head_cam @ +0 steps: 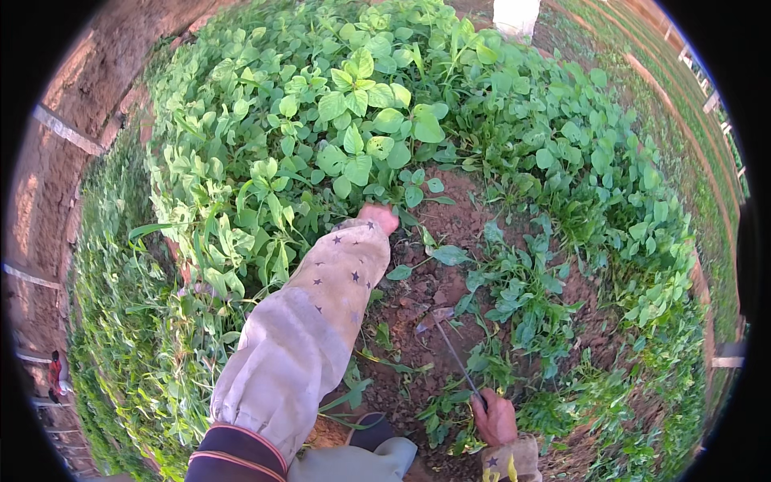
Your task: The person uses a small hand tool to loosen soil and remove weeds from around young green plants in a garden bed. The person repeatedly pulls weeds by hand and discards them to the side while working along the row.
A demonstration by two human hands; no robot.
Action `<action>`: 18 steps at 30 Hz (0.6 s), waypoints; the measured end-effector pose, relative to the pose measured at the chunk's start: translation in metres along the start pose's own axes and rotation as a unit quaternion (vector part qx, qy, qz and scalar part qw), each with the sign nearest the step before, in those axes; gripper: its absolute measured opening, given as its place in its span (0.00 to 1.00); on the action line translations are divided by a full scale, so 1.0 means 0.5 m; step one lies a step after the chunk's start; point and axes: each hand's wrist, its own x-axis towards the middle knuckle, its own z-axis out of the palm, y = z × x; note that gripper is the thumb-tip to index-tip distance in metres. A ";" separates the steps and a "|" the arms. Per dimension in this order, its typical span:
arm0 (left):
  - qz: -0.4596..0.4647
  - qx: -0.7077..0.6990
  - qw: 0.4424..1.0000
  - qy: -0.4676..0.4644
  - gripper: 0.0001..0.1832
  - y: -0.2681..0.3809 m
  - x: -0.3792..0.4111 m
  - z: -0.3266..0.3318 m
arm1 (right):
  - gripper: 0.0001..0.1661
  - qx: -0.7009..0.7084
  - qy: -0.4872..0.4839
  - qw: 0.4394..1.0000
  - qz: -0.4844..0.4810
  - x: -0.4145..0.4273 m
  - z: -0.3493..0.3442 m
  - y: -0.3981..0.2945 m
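Note:
My left hand [380, 217] reaches out into the edge of the dense leafy green plants [355, 102]; its fingers are hidden by leaves, so what they touch does not show. A pale sleeve with dark stars covers that arm. At the lower right, my right hand [497, 419] is closed around the dark handle of a small hand hoe [455, 352]. The hoe's thin metal shaft runs up and left to a blade [435, 319] resting at the bare brown soil [415, 343]. Low green plants [530, 295] lie and stand just right of the blade.
A shoe [370, 432] and a pale trouser leg [355, 463] are at the bottom. Brick edging [129, 99] borders the bed at the left, with a dirt path beyond. A white post [515, 18] stands at the top. Someone in red [58, 373] is far off left.

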 end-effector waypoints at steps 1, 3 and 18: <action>-0.001 -0.001 0.999 0.040 0.09 0.018 0.002 0.005 | 0.11 0.001 0.001 1.000 0.006 0.000 0.000 0.004; -0.020 0.016 0.998 0.060 0.10 0.018 0.002 0.015 | 0.11 0.006 -0.002 1.000 0.010 -0.001 0.000 0.009; -0.204 -0.202 0.956 -0.053 0.21 -0.088 0.003 -0.001 | 0.12 0.011 -0.005 1.000 0.004 -0.001 0.006 0.011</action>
